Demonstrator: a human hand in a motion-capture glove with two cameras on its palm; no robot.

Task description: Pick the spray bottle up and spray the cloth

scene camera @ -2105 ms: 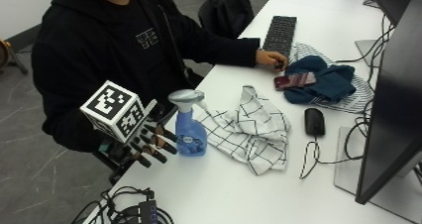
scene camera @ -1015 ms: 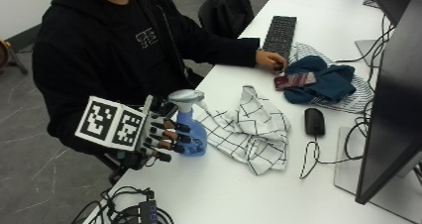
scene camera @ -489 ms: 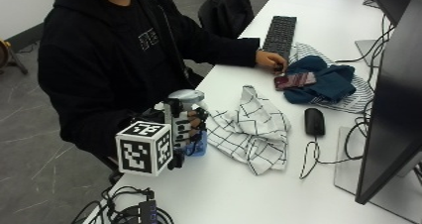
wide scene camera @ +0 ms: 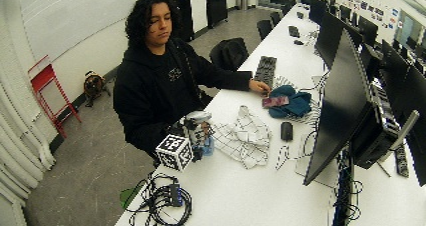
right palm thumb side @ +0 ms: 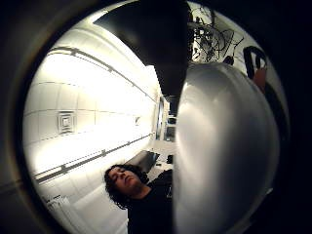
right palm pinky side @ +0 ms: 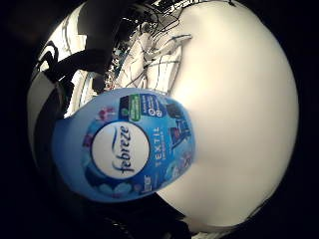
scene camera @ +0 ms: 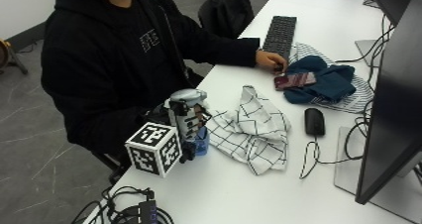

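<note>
**Gloved hand wrapping the spray bottle at the table's near edge**

A person in a black hoodie is sitting at a long white table (scene camera: 369, 16). The black-gloved right hand (scene camera: 186, 126) is closing its fingers around the blue plastic spray bottle with a grey-white trigger head (scene camera: 188, 96), which is standing upright on the table near its left edge. The bottle's blue label is filling much of the little-finger-side palm view (right palm pinky side: 124, 147), and its pale head is looming large in the thumb-side palm view (right palm thumb side: 224, 146).

Just right of the bottle, the white cloth with a thin black grid pattern (scene camera: 254, 130) is lying crumpled on the table. Farther right, a black computer mouse (scene camera: 314, 121) is resting beside it. The bare left hand (scene camera: 270, 61) is resting far along the table beside a black keyboard (scene camera: 280, 30), close to a dark blue bundled cloth (scene camera: 326, 83).
</note>
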